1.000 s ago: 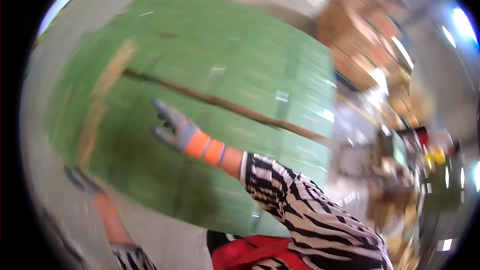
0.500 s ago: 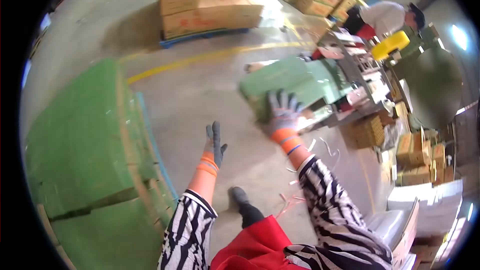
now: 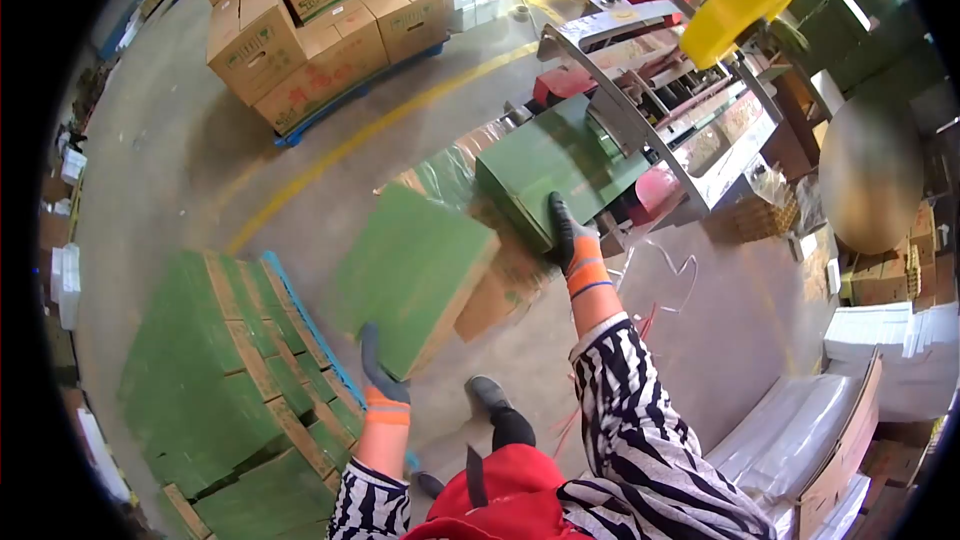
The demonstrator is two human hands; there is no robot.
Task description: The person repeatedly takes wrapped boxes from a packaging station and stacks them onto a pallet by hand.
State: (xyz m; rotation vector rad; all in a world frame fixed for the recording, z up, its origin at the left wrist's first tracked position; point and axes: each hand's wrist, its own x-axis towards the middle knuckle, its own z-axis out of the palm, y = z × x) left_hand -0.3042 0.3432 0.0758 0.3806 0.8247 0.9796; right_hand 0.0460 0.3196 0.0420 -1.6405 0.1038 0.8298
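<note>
A green carton [image 3: 415,265] with brown cardboard on its near side sits tilted in front of me. My left hand [image 3: 384,365], in a grey glove with an orange cuff, holds it at its near-left corner. A second green carton [image 3: 560,160] lies at the mouth of a metal carton-taping machine [image 3: 625,90]. My right hand [image 3: 572,230], gloved alike, rests against that carton's near side with its fingers stretched out. Brown cardboard [image 3: 490,300] shows between the two cartons; what supports the first one is hidden.
Green cartons [image 3: 210,370] are stacked on a blue pallet at lower left. Brown printed cartons [image 3: 340,40] stand on another pallet behind. A large yellow tape roll [image 3: 737,15] sits on the machine. Loose strapping [image 3: 665,280] lies on the floor. Plastic-wrapped sheets [image 3: 790,430] are at right.
My left hand, empty before, now holds a green carton's corner. My right hand has gone from spread over a green carton to the near side of the one at the machine. The view has turned.
</note>
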